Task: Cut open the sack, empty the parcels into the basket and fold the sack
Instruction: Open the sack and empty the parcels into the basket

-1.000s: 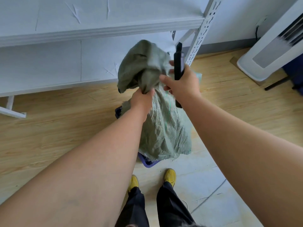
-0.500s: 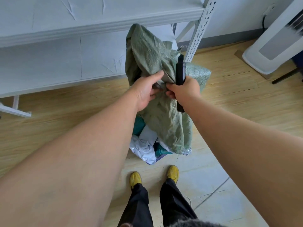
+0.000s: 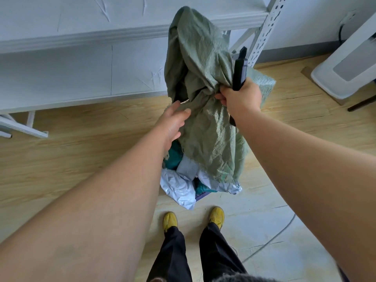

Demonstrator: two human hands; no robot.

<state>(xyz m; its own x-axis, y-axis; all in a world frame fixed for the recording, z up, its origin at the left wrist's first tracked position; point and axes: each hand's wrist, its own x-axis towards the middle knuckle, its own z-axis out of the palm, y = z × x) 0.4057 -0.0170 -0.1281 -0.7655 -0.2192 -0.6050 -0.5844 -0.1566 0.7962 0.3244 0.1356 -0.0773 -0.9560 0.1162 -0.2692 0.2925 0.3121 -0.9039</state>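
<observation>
The crinkly green woven-plastic sack (image 3: 205, 82) looks matt and rough, the silver-white plastic mailer parcels (image 3: 179, 190) glossy, and the pale wood-grain floor (image 3: 81, 139) smooth.

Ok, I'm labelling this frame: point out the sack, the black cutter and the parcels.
sack (image 3: 205, 64): head view, on the bunched upper fabric.
black cutter (image 3: 240, 73): head view, on the handle above the right hand.
parcels (image 3: 179, 189): head view, on the white bag under the sack.
</observation>
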